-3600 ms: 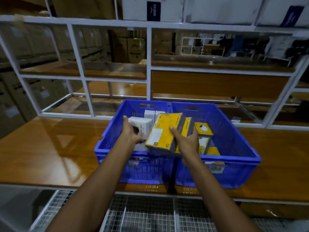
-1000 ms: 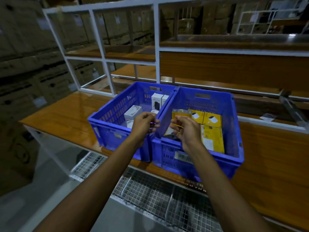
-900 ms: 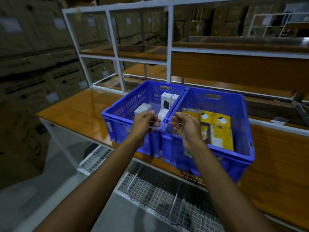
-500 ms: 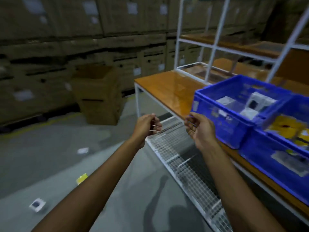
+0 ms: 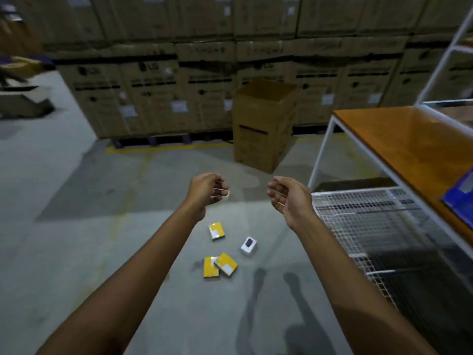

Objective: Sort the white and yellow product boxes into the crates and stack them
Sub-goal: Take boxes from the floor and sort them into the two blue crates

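While facing yellow boxes (image 5: 217, 230) and a white box (image 5: 248, 245) on the floor (image 5: 76, 226), pinches a thin band (image 5: 221, 191) in left hand (image 5: 206, 192) fingers, right hand (image 5: 289, 198) fingers slack, empty.

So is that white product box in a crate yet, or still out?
Out. The white box lies on the floor beside three yellow boxes; only a corner of a blue crate shows, on the table.

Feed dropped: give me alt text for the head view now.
Three yellow boxes and one white box lie on the concrete floor beneath the outstretched left hand and right hand, both loosely curled. A blue crate corner shows on the table at right.
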`<state>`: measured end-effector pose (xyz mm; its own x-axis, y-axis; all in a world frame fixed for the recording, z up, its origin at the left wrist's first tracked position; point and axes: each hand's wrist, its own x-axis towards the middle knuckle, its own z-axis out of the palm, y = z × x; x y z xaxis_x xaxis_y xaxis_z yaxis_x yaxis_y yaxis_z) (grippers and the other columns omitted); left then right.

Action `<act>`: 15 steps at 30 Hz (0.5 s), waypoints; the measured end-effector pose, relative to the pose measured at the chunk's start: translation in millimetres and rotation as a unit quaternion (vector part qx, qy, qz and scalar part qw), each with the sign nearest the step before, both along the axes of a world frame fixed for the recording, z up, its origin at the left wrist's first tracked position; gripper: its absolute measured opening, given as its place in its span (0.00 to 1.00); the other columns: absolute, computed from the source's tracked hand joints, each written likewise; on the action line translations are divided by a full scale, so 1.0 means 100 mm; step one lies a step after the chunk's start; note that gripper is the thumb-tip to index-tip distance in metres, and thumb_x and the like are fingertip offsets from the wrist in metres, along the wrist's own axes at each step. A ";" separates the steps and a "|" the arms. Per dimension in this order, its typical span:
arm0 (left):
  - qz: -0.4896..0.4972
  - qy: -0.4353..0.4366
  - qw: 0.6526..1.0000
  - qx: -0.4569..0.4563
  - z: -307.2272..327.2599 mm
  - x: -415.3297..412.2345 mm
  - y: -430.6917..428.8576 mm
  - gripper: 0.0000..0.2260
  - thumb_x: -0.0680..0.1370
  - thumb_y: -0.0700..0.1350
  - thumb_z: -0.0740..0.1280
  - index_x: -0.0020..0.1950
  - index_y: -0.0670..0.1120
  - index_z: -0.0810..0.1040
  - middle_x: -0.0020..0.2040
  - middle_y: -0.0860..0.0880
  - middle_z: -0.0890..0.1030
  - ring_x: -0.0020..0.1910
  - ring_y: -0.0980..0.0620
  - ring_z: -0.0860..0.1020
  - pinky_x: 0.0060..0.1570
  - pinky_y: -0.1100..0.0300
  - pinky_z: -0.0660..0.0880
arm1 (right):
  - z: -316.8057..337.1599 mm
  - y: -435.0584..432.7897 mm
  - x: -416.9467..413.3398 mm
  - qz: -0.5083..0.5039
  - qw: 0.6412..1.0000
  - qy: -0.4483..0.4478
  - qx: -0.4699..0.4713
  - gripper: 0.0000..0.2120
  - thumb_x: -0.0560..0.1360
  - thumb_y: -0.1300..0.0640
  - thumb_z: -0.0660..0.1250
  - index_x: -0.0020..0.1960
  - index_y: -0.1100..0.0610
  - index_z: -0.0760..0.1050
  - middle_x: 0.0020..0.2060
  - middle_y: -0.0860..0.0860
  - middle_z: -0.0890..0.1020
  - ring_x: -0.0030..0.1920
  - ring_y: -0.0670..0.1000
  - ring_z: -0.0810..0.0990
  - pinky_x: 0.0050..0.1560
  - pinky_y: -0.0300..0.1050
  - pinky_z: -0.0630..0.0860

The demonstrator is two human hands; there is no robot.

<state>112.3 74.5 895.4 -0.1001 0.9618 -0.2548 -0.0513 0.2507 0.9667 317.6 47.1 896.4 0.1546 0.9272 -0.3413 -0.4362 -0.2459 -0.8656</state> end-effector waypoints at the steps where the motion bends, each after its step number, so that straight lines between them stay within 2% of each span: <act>1: 0.013 -0.001 1.000 -0.008 -0.05 -0.13 0.03 0.07 0.80 0.42 0.60 0.44 0.44 0.75 0.38 0.44 0.80 0.31 0.51 0.79 0.34 0.62 0.71 | -0.05 0.07 -0.09 0.012 1.000 -0.002 -0.007 0.04 0.77 0.60 0.65 0.46 0.56 0.78 0.35 0.51 0.83 0.33 0.48 0.81 0.34 0.40 0.72; 6: 0.052 0.003 0.998 -0.046 -0.35 -0.52 0.28 0.05 0.79 0.41 0.60 0.48 0.43 0.76 0.39 0.44 0.81 0.35 0.48 0.79 0.37 0.61 0.71 | -0.33 0.53 -0.39 0.048 0.998 -0.016 -0.043 0.04 0.77 0.61 0.65 0.46 0.56 0.77 0.35 0.51 0.82 0.33 0.49 0.80 0.32 0.38 0.72; 9: 0.073 0.007 0.995 -0.068 -0.53 -0.66 0.53 0.04 0.79 0.41 0.61 0.49 0.43 0.75 0.39 0.44 0.80 0.35 0.48 0.78 0.37 0.61 0.71 | -0.55 0.90 -0.51 0.065 0.996 -0.033 -0.060 0.04 0.78 0.60 0.64 0.46 0.55 0.78 0.37 0.52 0.82 0.35 0.50 0.81 0.34 0.38 0.72; 15: 0.088 0.038 0.988 -0.125 -1.12 -0.86 1.20 0.05 0.79 0.42 0.63 0.52 0.42 0.76 0.40 0.42 0.81 0.36 0.46 0.79 0.36 0.60 0.72 | -1.31 1.66 -0.66 0.098 0.985 -0.070 -0.127 0.05 0.78 0.59 0.65 0.51 0.57 0.78 0.40 0.53 0.84 0.37 0.50 0.82 0.36 0.39 0.73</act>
